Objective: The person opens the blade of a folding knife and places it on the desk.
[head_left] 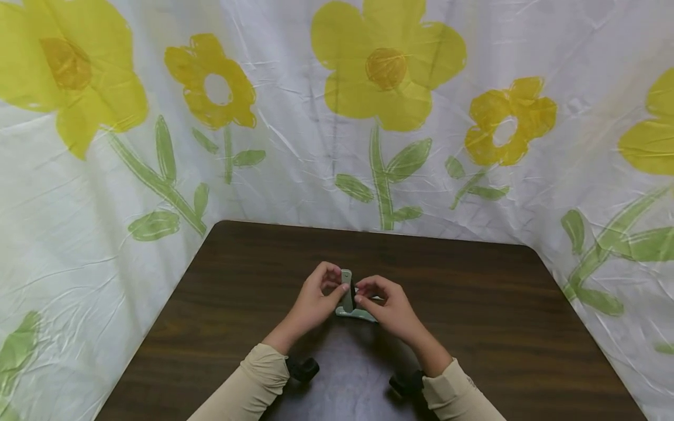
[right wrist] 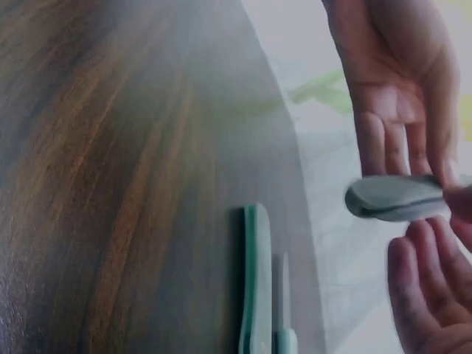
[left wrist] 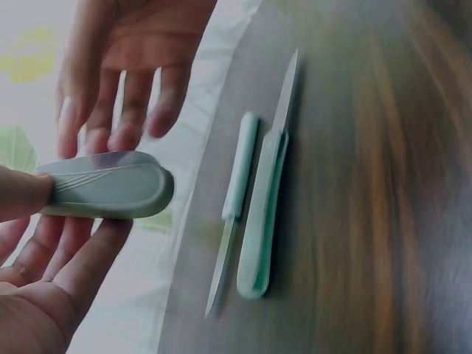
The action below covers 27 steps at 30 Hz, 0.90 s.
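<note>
My left hand (head_left: 317, 295) grips a grey-green folding knife (head_left: 346, 290) between thumb and fingers, its handle upright above the table in the head view. From the other side, my right hand (head_left: 387, 304) pinches the same knife at its edge, where a dark strip shows. The left wrist view shows its rounded handle end with fine slanting lines. Below lie two mint-green knives: a folding knife (left wrist: 259, 214) with its blade out, and a slimmer knife (left wrist: 240, 166) beside it, its blade pointing the opposite way. My hands partly hide these two in the head view.
The dark wood-grain table (head_left: 253, 257) has rounded far corners. Behind and beside it hangs a white curtain (head_left: 295, 158) printed with yellow flowers. Black wrist straps with cameras (head_left: 302, 369) sit at both sleeve cuffs, close above the tabletop.
</note>
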Motion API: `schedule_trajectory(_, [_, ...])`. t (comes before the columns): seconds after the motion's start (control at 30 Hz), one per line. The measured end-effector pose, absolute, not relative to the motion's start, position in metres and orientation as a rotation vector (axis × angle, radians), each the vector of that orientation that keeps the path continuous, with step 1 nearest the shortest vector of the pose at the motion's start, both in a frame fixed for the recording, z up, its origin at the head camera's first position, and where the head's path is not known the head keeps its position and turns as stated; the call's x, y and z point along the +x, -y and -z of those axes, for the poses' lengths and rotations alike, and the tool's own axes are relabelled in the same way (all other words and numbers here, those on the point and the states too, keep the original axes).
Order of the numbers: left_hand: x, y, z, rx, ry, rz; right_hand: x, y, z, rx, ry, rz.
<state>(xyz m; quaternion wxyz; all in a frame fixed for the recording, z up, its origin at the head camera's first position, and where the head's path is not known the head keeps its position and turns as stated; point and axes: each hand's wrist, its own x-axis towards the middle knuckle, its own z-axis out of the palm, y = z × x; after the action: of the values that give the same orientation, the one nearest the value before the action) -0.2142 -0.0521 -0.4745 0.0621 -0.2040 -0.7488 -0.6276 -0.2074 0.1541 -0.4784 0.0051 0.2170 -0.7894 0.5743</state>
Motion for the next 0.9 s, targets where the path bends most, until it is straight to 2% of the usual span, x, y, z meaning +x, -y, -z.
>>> schedule_trajectory(0.33, [-0.208, 0.038, 0.478, -0.567, 2.21, 2.013, -0.207, -0.153, 0.482, 0.634, 2.394, -1.82])
schedule_trajectory(0.57, [-0.204, 0.034, 0.482, -0.687, 2.244, 1.99, -0.204, -0.154, 0.482, 0.636, 2.365, -1.855])
schedule_trajectory(0.9, [-0.203, 0.033, 0.471, -0.704, 2.375, 1.84, -0.206, -0.167, 0.48, 0.631, 2.405, -1.783])
